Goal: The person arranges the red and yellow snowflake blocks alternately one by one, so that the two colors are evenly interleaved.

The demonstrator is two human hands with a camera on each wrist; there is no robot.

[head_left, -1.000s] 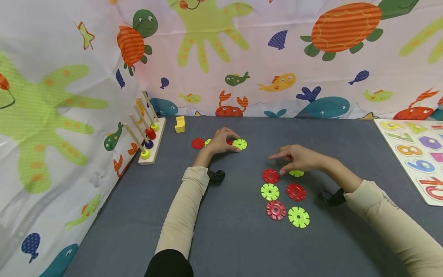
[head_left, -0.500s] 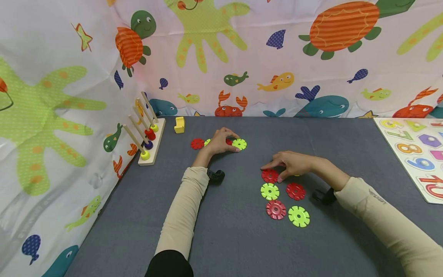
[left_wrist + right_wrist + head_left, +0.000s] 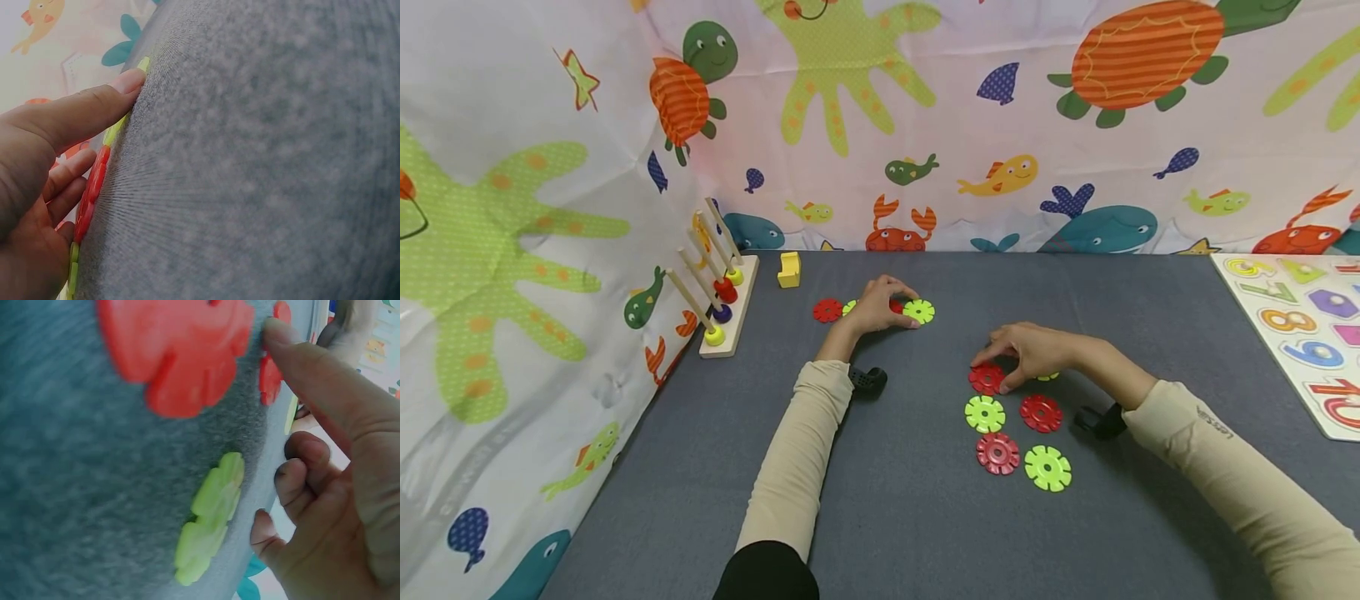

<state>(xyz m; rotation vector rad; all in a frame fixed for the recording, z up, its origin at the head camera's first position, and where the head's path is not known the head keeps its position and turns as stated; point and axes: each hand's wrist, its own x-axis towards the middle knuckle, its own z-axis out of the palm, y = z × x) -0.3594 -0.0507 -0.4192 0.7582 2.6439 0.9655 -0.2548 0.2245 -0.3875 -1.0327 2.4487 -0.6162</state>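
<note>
Red disc (image 3: 987, 379), right of centre in the head frame, pinched by right hand (image 3: 1032, 348); lime disc (image 3: 919, 312), upper centre, pinched by left hand (image 3: 874, 307). Dark grey surface (image 3: 910, 508) beneath; sea-animal-printed cloth (image 3: 850, 185) across top and left; peg stand (image 3: 739, 308) at left.

The right hand (image 3: 1037, 348) now sits farther to its own left than a second ago, when its index finger pointed out past the red disc (image 3: 986, 379) from the hand's side of it. That disc now lies between the hand's index finger and thumb, and compared with half a second ago the index fingertip is drawn slightly closer to the thumb. The yellow-green disc (image 3: 1048, 377) beneath the hand shows less than at first, and the sleeve (image 3: 1232, 458) behind the hand has shifted leftward too.
</note>
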